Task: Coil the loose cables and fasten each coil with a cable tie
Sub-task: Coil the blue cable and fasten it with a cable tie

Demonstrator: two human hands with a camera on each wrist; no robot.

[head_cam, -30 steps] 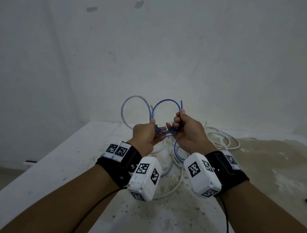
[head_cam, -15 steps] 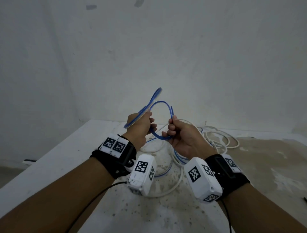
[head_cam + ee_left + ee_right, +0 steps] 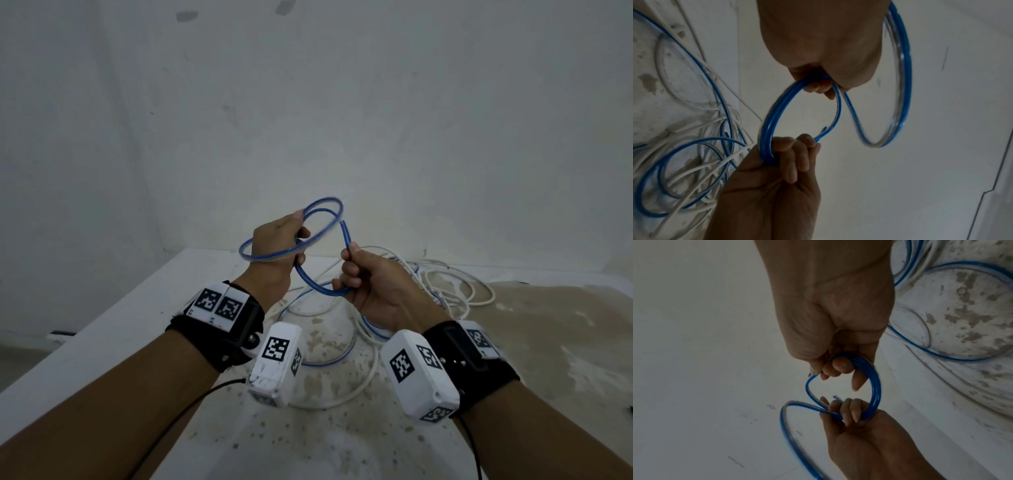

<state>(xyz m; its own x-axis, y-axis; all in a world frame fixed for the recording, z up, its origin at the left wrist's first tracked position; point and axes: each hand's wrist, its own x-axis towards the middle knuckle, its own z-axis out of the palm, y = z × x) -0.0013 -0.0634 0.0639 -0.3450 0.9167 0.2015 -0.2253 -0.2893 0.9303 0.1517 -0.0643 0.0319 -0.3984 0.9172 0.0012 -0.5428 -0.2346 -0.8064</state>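
Head view: both hands raised above a stained white desk (image 3: 102,329), working a blue cable (image 3: 322,291) between them. Left hand (image 3: 274,253) up and to the left, fingers curled round several blue turns, one larger loop swinging out past the wrist, blurred. Right hand (image 3: 376,287) lower and to the right, grip clenched on the bottom of the small coil, thumb and forefinger pinching the strand that rises toward the upper loop. Left grip likewise clenched on the cable, not released. Rest of the blue cable trailing down from the right hand to the desk, lying there in wide loose rings, tangled with white cables (image 3: 455,284) spread further back toward the wall (image 3: 342,120). White tagged camera boxes and black straps on both wrists. Left wrist view: left hand (image 3: 822,40) at the top, gripping the upper arc of a small ring of two or three blue turns (image 3: 766,123), right hand (image 3: 781,175) below closed round its lower arc, a cut blue end poking out just beside the right fingertips (image 3: 805,155); a second, larger loop hanging off to the side, smeared by motion. Right wrist view: same ring (image 3: 875,386) held between right hand (image 3: 830,313) above and left hand (image 3: 861,434) below, loose blue rings on the mottled desk (image 3: 966,308) behind. No telling exactly how many turns in the coil.
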